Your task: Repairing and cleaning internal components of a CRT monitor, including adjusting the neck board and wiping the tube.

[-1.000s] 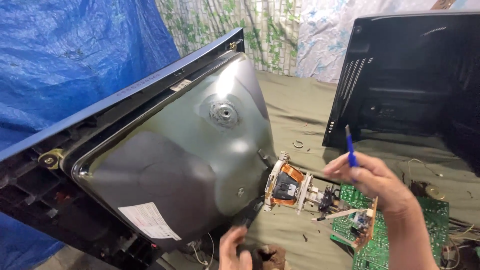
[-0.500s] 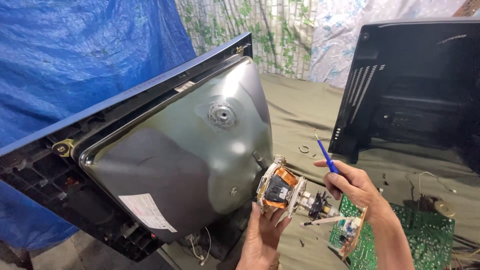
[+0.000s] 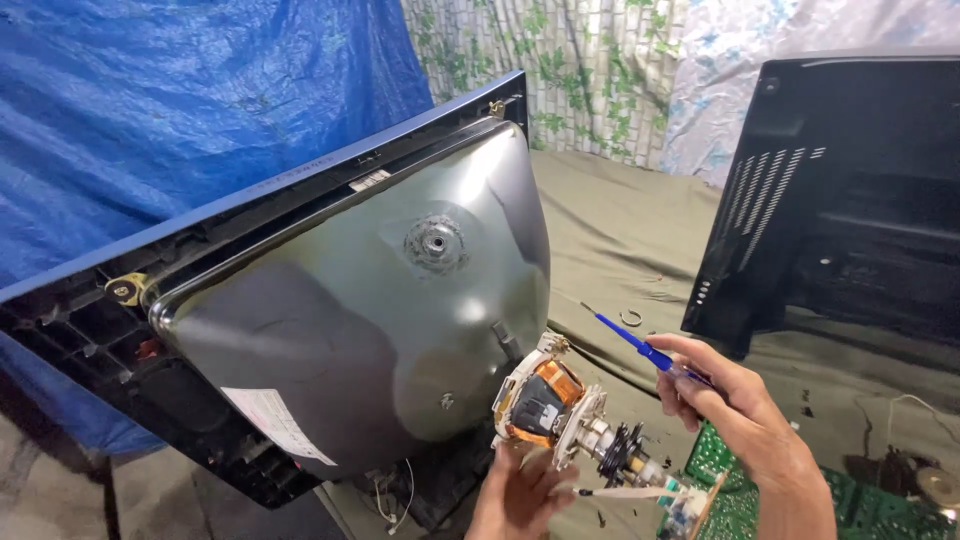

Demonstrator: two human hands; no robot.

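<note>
Now, right hand (image 3: 735, 405): raised, fingers pinching blue screwdriver (image 3: 640, 345), tip pointing away.
left hand (image 3: 520, 495): fingers curled under copper yoke (image 3: 540, 400), touching; grip unclear.

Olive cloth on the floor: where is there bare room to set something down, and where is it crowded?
The olive cloth lies bare between the picture tube and the black back cover, apart from a small ring. It is crowded near the tube neck, where the left hand, right hand, blue screwdriver and green circuit board cluster.
</note>
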